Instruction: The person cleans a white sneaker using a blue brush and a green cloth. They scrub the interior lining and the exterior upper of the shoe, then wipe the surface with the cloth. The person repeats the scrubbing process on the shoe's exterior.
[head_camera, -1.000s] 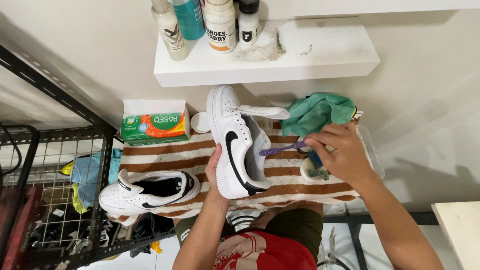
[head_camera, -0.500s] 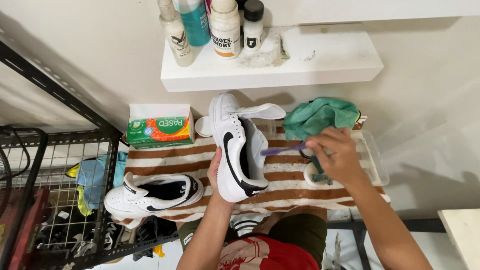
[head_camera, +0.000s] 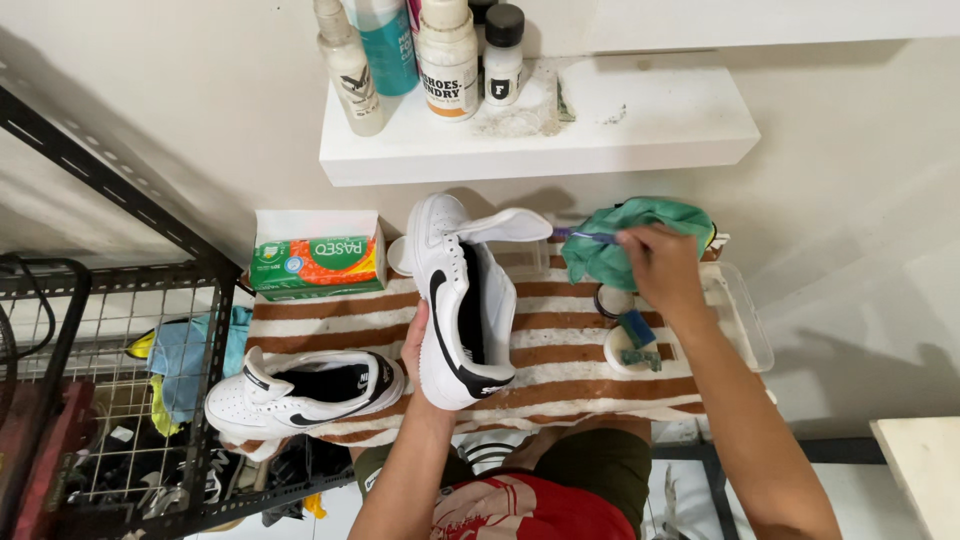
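Note:
My left hand (head_camera: 413, 345) grips a white sneaker with a black stripe (head_camera: 456, 300), held on its side above a brown-and-white striped towel (head_camera: 560, 345). My right hand (head_camera: 658, 262) holds a thin purple brush (head_camera: 590, 237) against a green cloth (head_camera: 630, 240) at the back right. A second white sneaker (head_camera: 305, 390) lies on the towel's left end.
A tissue box (head_camera: 318, 258) stands behind the second sneaker. A white shelf (head_camera: 620, 125) above carries several bottles (head_camera: 447, 55). A small dish with a blue sponge (head_camera: 636, 340) and a clear plastic tub (head_camera: 740, 320) sit to the right. A black wire rack (head_camera: 110, 390) stands left.
My right hand has moved away from the sneaker with the brush, back and up to the green cloth. The left hand still holds the sneaker.

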